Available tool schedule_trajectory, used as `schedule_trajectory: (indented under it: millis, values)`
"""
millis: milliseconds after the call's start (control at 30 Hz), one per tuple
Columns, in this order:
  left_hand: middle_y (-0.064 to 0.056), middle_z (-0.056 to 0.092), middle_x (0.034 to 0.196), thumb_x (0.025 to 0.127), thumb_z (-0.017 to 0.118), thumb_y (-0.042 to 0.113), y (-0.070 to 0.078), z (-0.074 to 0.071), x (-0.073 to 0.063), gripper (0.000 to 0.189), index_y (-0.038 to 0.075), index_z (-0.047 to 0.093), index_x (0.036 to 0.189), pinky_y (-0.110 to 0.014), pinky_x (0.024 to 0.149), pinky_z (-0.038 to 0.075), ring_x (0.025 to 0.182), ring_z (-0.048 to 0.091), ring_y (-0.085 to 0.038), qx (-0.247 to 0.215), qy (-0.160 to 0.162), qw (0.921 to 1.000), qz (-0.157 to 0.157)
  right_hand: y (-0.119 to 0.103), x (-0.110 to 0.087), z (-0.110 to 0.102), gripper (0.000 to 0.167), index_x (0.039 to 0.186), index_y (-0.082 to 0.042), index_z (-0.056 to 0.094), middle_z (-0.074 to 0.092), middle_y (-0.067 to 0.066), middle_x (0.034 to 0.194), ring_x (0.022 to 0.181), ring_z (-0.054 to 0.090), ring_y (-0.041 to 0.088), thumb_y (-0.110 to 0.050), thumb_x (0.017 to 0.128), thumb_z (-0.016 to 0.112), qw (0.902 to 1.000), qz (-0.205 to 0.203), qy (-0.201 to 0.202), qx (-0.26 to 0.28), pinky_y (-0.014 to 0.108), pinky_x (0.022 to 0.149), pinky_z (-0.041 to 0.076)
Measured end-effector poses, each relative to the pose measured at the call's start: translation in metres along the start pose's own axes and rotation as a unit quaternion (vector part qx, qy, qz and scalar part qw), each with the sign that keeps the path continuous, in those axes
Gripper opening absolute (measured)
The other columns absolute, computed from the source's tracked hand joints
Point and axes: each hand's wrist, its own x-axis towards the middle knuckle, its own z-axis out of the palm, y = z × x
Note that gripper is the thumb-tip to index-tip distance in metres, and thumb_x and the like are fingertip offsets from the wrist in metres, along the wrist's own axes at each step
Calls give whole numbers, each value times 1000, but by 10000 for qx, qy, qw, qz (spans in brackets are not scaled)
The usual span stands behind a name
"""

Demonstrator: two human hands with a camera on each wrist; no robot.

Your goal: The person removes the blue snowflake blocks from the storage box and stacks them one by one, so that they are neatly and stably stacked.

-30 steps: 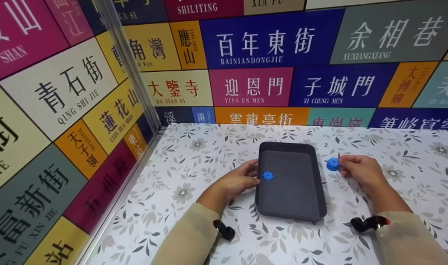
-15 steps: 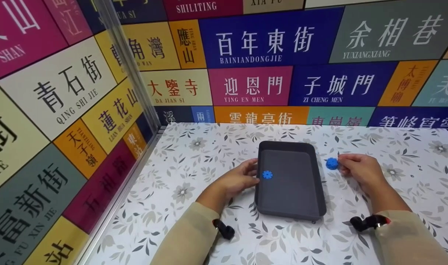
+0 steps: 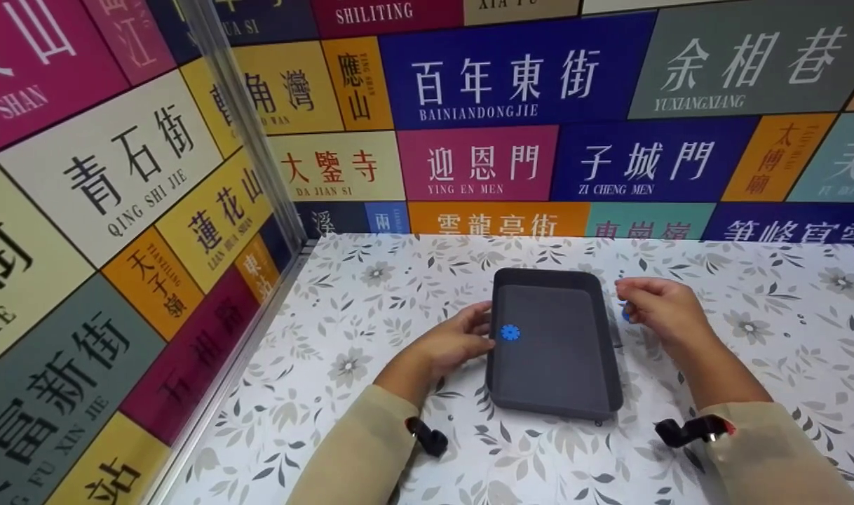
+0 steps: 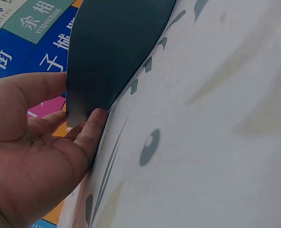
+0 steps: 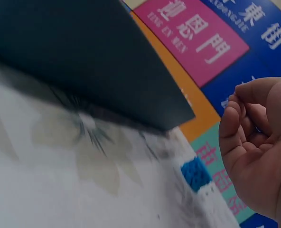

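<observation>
A dark grey rectangular tray (image 3: 553, 358) lies on the patterned tabletop with a blue notched disc (image 3: 510, 333) inside, towards its left wall. My left hand (image 3: 448, 344) rests on the outside of that wall; in the left wrist view its thumb and fingertips touch the tray's side (image 4: 117, 52). To the right of the tray my right hand (image 3: 662, 308) hovers with thumb and index fingertips together and the other fingers curled. I see nothing between them. Partly behind it is a small blue stack of discs (image 3: 626, 313); the right wrist view shows this stack (image 5: 196, 174) apart from the hand.
A white tablecloth (image 3: 371, 322) with grey leaves and flowers covers the table. Walls of coloured street-name signs (image 3: 514, 77) stand at the back and left. A metal corner strip (image 3: 259, 140) joins them.
My right hand has moved left and slightly up from beside the blue stack, now partly covering it. My left hand, the tray and the disc inside have stayed put.
</observation>
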Motion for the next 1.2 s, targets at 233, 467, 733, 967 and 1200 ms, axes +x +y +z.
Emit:
schedule_trajectory:
  millis: [233, 467, 733, 967, 1200]
  values:
    - [-17, 40, 171, 94, 62, -9, 1, -2, -1, 84, 12, 31, 168, -41, 122, 48, 159, 41, -32, -9, -103, 9999, 20, -14, -9, 30, 5, 101, -23, 83, 75, -14, 85, 70, 64, 5, -25, 99, 78, 9986, -331, -237, -334, 20, 63, 59]
    - [-18, 41, 170, 92, 62, -11, -1, -2, 0, 85, 10, 31, 168, -43, 122, 48, 157, 43, -32, -113, -69, 9999, 25, -24, -12, 58, 9, 103, -21, 82, 73, -11, 82, 68, 64, 7, -27, 99, 78, 9959, -448, -474, -622, 22, 64, 59]
    - [-16, 39, 171, 94, 64, -9, 1, -1, -2, 85, 13, 30, 169, -43, 124, 46, 158, 42, -31, 2, -73, 9999, -72, -31, 2, 86, 16, 107, -14, 80, 73, -10, 83, 72, 67, 10, -28, 99, 79, 9955, -339, -709, -537, 22, 68, 61]
    - [-17, 39, 172, 94, 63, -8, 1, -1, -2, 85, 14, 30, 169, -44, 126, 44, 159, 41, -30, 10, -79, 9999, -88, -32, 22, 106, 9, 104, -16, 80, 74, -5, 86, 73, 67, 12, -23, 101, 75, 9946, -148, -996, -232, 22, 69, 61]
    - [-16, 42, 170, 94, 63, -8, 1, 0, 0, 84, 12, 32, 169, -43, 124, 45, 158, 43, -30, 47, -49, 9999, -80, -28, 41, 122, 7, 103, -14, 79, 72, -5, 84, 71, 65, 10, -18, 102, 73, 9943, 5, -1061, -127, 21, 67, 60]
